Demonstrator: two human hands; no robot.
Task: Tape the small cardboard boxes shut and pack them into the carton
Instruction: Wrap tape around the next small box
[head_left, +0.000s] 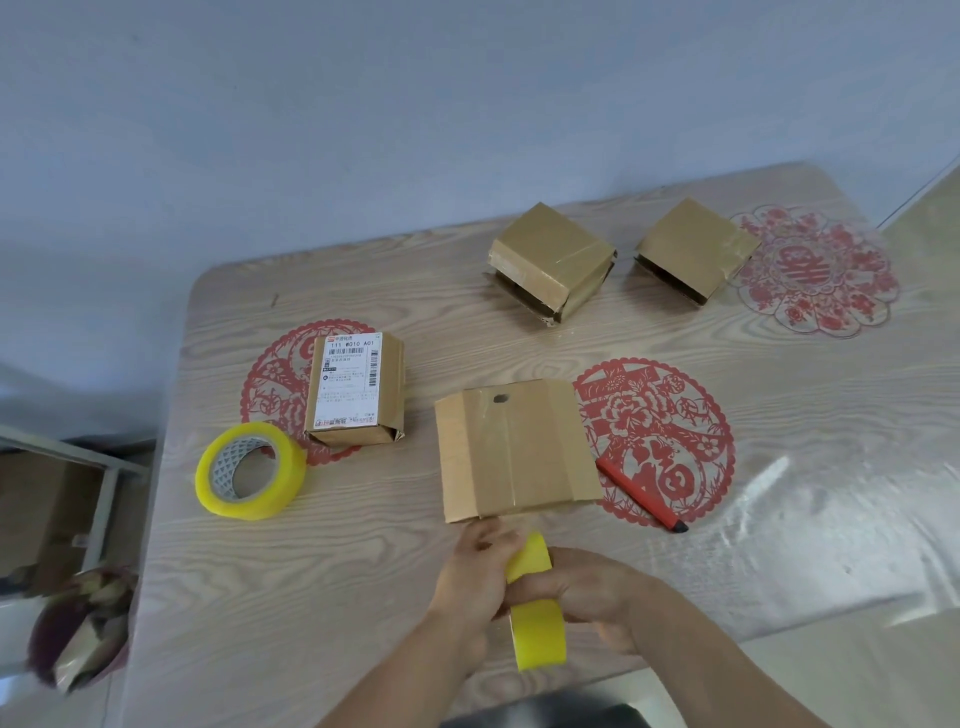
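Two bare hands meet over the near edge of a wood-grain table (363, 571), both clamped on a yellow tape roll (537, 631) held upright on its edge. The left hand (475, 574) is curled closed around the roll's upper left part, its fingers wrapped near the top of the ring. The right hand (587, 590) grips the roll from the right, fingers folded across its middle; whether a strip has been pulled free cannot be told.

Just beyond the hands lies a flat box (514, 449) with clear tape down its middle and a small dark hole near its far edge. Its near edge sits just beside the left hand's knuckles, though contact cannot be confirmed. A red pen (641, 493) lies slanted to the right of this box, on a red paper-cut (670, 431).

To the left, a second tape roll (249, 470) rests on the table, and near it stands a labelled box (353, 389) with a white shipping label on top, partly over another red paper-cut. At the far side sit two more boxes, one centre (553, 260) and one to its right (693, 249), well apart from the hands. Which item is the carton cannot be told.
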